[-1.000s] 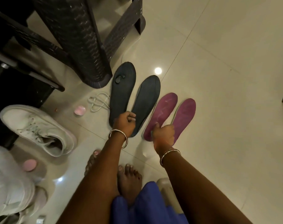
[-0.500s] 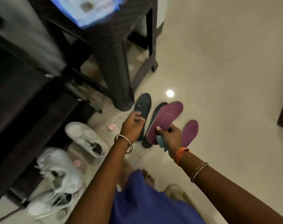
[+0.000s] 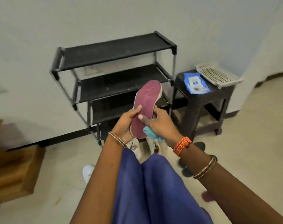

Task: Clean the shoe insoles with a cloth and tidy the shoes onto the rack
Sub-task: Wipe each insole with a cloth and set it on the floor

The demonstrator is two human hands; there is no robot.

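- Left hand (image 3: 125, 122) grips maroon insole (image 3: 145, 107) upright in front of rack (image 3: 115, 52)
- Right hand (image 3: 160, 125) pinches insole edge, teal cloth (image 3: 151, 134) bunched in its palm
- Step: wiping about to start; next, rub cloth along the face

Stood against the wall: a black metal-framed shoe rack (image 3: 115, 75), with a dark woven plastic stool (image 3: 202, 101) just to its right. Lay on that stool: a blue wipes packet (image 3: 196, 83) and, further right, a grey perforated plastic tray (image 3: 218, 75). Held before the rack, between both hands: a maroon foam insole (image 3: 144, 107).
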